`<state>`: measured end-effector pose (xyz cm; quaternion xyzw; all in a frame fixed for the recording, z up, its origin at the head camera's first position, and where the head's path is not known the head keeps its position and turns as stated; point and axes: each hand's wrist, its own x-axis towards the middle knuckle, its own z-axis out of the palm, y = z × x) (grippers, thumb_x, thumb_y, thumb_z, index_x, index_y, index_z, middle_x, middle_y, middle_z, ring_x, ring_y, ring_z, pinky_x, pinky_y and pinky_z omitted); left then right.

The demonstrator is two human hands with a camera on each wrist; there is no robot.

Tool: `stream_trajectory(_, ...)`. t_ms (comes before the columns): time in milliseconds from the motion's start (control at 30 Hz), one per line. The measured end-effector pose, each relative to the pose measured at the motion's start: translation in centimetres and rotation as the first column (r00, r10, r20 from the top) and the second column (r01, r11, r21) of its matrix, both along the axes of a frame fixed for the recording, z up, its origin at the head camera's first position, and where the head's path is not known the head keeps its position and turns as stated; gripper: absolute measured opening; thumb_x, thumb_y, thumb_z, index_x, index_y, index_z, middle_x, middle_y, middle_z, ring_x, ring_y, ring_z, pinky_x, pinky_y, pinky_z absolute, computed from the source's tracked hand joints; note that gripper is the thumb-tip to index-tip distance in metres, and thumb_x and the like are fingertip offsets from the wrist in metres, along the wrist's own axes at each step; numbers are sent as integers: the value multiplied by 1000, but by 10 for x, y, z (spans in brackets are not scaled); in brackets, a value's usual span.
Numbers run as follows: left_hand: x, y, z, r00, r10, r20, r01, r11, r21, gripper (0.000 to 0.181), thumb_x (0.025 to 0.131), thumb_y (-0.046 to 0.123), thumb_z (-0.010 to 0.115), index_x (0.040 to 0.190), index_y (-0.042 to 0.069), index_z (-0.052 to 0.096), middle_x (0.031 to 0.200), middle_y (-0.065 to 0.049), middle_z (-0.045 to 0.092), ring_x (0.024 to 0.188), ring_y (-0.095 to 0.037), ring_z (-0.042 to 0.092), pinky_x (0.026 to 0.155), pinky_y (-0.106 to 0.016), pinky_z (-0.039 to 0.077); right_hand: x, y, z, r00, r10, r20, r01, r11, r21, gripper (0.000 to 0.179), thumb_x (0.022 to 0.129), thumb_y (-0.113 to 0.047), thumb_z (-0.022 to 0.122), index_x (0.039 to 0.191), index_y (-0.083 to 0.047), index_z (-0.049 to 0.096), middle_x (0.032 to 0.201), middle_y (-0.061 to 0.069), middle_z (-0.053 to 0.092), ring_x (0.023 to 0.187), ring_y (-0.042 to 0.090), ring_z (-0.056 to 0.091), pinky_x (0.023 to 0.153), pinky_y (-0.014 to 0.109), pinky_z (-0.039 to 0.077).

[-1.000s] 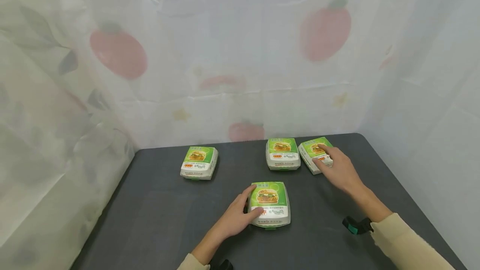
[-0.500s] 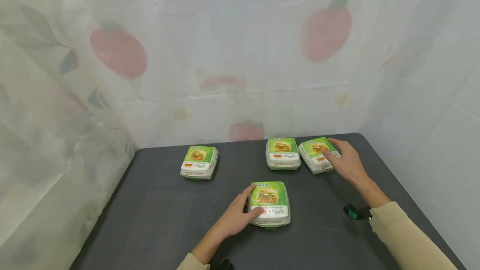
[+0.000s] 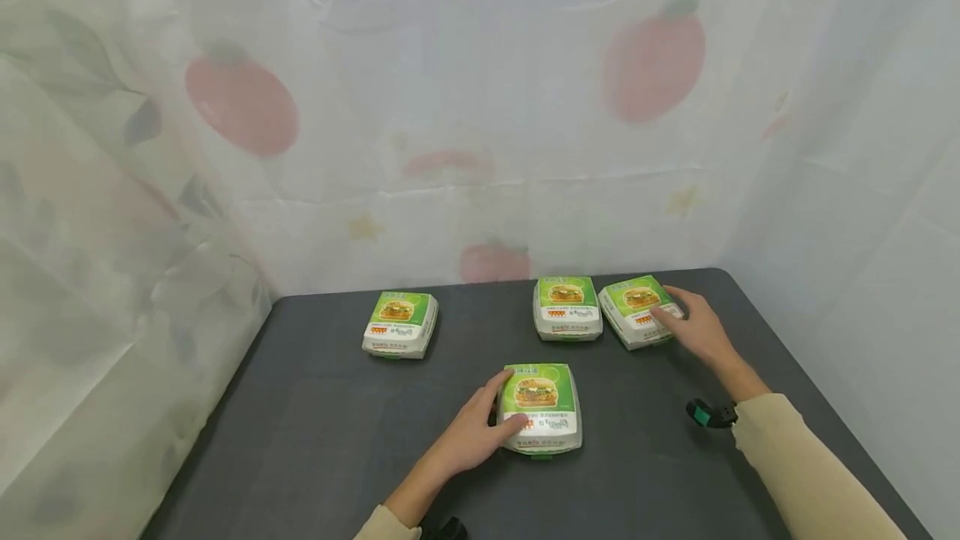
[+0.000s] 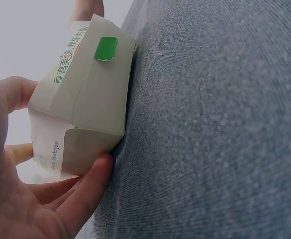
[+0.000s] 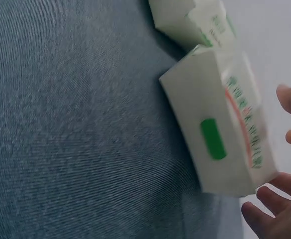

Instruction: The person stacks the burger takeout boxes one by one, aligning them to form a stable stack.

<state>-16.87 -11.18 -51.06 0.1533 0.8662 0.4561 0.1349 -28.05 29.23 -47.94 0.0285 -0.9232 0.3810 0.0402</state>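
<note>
Beside the front burger box (image 3: 540, 407), my left hand (image 3: 471, 432) holds its left side, thumb on the lid's near-left corner and fingertips along the side. The left wrist view shows that box (image 4: 93, 89) flat on the table with my left fingers (image 4: 88, 191) bent against its side. My right hand (image 3: 696, 325) is at the right side of the back-right burger box (image 3: 637, 311), thumb over the lid edge. In the right wrist view, the fingers of my right hand (image 5: 279, 209) lie loosely spread by the corner of that box (image 5: 215, 129).
A burger box (image 3: 567, 308) stands just left of the back-right one, nearly touching it. Another burger box (image 3: 401, 323) sits at the back left. The dark table (image 3: 322, 440) is bordered by a printed white curtain (image 3: 465, 107) behind and on both sides.
My right hand has shifted right across the back-right burger box, from over its lid to its right side, then slightly lower. My left hand and all the boxes look unmoved.
</note>
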Motion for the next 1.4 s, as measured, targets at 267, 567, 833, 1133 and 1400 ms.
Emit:
stream_trajectory(267, 1, 1, -1, 1000, 1, -1, -1, 1000, 5, 76, 98, 55, 61, 161, 27, 29, 129, -7, 52, 115, -24, 58, 86, -43, 48, 0, 5, -13, 995, 44, 88, -36, 994, -100, 84, 103, -48, 56, 160, 2, 20, 147, 36, 37, 120, 45, 51, 90, 52, 45)
stream_trajectory(567, 2, 2, 1, 1000, 9, -4, -9, 1000, 1, 76, 98, 55, 61, 161, 27, 29, 132, -8, 52, 117, -25, 58, 87, -44, 48, -1, 7, -18, 997, 36, 75, -26, 991, -131, 84, 102, -48, 59, 161, 1, 22, 140, 32, 45, 112, 38, 56, 80, 37, 47)
stream_trajectory(833, 1, 1, 0, 1000, 11, -5, -11, 1000, 5, 76, 98, 56, 61, 161, 28, 28, 135, -10, 51, 115, -25, 57, 87, -46, 48, 0, 6, -19, 999, 17, 47, -10, 992, -129, 83, 102, -45, 61, 159, 2, 25, 145, 32, 41, 110, 37, 55, 81, 37, 45)
stream_trajectory(1133, 2, 1, -2, 1000, 5, 1, -5, 1000, 2, 77, 98, 55, 61, 161, 26, 28, 135, -11, 52, 116, -26, 58, 87, -46, 48, 7, 7, -16, 998, -13, 54, 22, 987, -157, 82, 101, -46, 61, 160, -1, 26, 142, 32, 44, 112, 38, 55, 78, 34, 46)
stream_trajectory(1400, 0, 1, -1, 1000, 4, -3, -4, 1000, 4, 75, 98, 54, 61, 161, 29, 28, 140, -11, 52, 118, -26, 57, 90, -48, 47, 12, 8, -6, 998, -8, 61, 20, 981, -195, 82, 102, -47, 61, 161, -3, 25, 145, 32, 41, 116, 40, 54, 75, 29, 47)
